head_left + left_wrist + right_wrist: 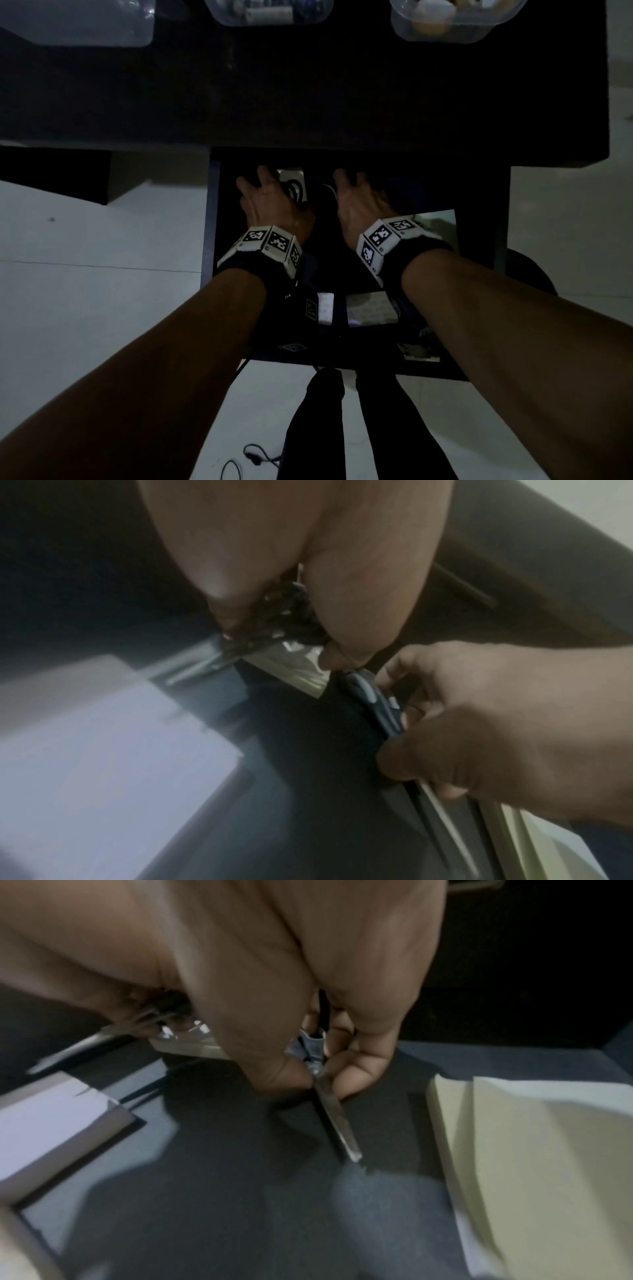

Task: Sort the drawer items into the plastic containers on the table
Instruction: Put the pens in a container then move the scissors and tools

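Both hands reach into the open drawer (pixel 214 205) under the dark table. My left hand (pixel 267 195) pinches a clear plastic packet (pixel 298 653) holding a dark coiled cable (pixel 291 610); in the head view the packet (pixel 295 185) shows pale beside the fingers. My right hand (pixel 356 195) pinches a metal-bladed tool (pixel 339 1123) with a blue-grey handle (pixel 373 696), possibly scissors. Its blade tip rests on the dark drawer floor. In the right wrist view my right hand (pixel 318 1074) grips the tool near the handle, and the packet (pixel 192 1039) shows to its left.
Three clear plastic containers stand at the table's far edge: left (pixel 78 24), middle (pixel 270 12), right (pixel 452 20). In the drawer lie a white box (pixel 103 737), a pale yellow paper pad (pixel 531 1150) and small white boxes (pixel 370 308). A cable (pixel 257 457) lies on the floor.
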